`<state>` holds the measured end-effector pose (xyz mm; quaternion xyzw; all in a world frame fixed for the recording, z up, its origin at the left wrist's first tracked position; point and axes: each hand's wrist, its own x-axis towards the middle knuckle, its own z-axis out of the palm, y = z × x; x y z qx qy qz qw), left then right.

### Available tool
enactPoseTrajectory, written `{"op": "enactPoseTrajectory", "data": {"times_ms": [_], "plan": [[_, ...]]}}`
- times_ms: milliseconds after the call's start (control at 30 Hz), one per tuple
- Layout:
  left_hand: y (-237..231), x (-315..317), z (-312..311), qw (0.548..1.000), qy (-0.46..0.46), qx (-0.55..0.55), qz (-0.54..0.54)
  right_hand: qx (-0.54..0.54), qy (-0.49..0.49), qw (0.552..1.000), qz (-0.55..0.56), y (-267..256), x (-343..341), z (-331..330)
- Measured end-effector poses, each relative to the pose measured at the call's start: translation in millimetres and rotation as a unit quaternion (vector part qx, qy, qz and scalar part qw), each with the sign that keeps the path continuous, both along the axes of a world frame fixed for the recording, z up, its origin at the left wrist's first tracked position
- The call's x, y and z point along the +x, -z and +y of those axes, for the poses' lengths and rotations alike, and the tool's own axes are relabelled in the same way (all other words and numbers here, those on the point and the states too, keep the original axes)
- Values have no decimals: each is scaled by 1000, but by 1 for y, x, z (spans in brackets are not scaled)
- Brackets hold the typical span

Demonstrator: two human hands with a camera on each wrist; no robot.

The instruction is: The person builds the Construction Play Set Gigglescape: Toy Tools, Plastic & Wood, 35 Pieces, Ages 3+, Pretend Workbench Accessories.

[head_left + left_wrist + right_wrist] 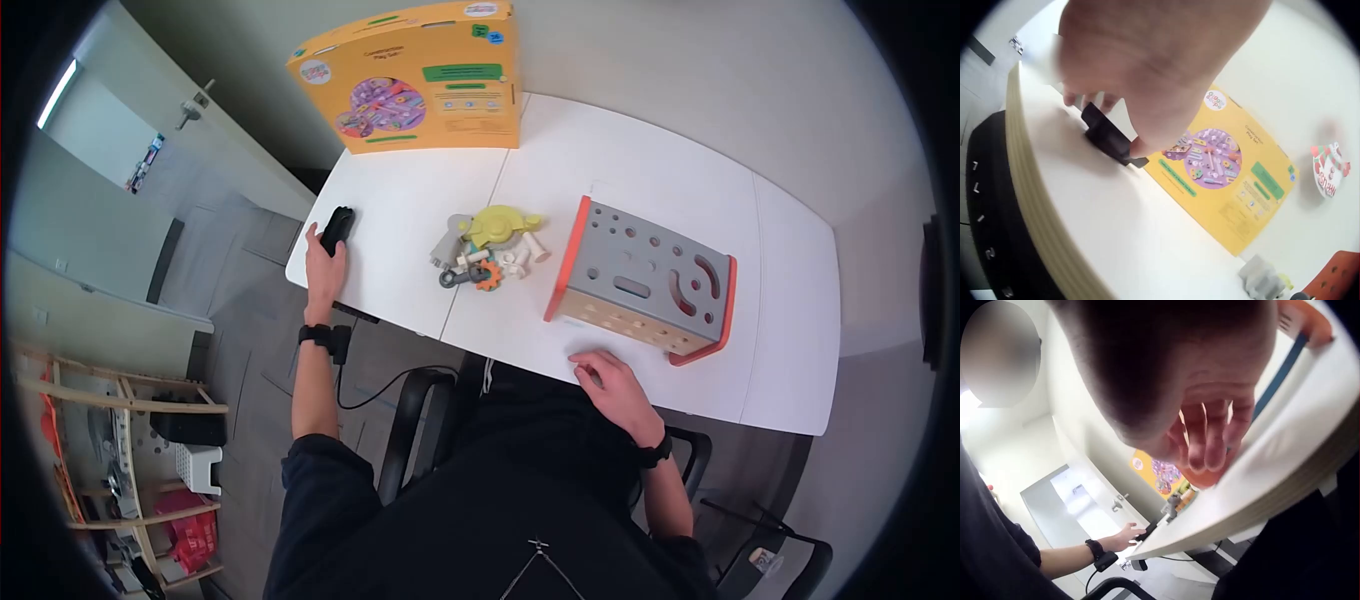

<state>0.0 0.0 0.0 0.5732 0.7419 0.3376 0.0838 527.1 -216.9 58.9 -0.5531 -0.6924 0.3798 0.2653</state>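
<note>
At the table's left end, my left hand holds a small black elongated object on the tabletop. The left wrist view shows the thumb at the near end of this black object and fingers along its far side; the palm hides part of it. My right hand rests at the front edge with loosely bent fingers and nothing in them. Just beyond it stands a toy workbench with a grey top and orange end panels. Between the hands lie a yellow-green toy piece, an orange gear and several grey and white parts.
A yellow play set box stands at the back left of the white table. Chair armrests flank the person. A cable hangs from the left wrist camera. Wooden shelves stand at the far left.
</note>
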Motion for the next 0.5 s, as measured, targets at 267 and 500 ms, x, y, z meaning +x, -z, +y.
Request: {"op": "enactPoseTrajectory", "data": {"times_ms": [267, 500], "plan": [[-30, 48, -2, 990, 106, 79, 47, 334, 253, 893, -164, -42, 43, -24], [-47, 144, -23, 967, 215, -108, -85, 338, 216, 864, -304, -34, 76, 2]]}}
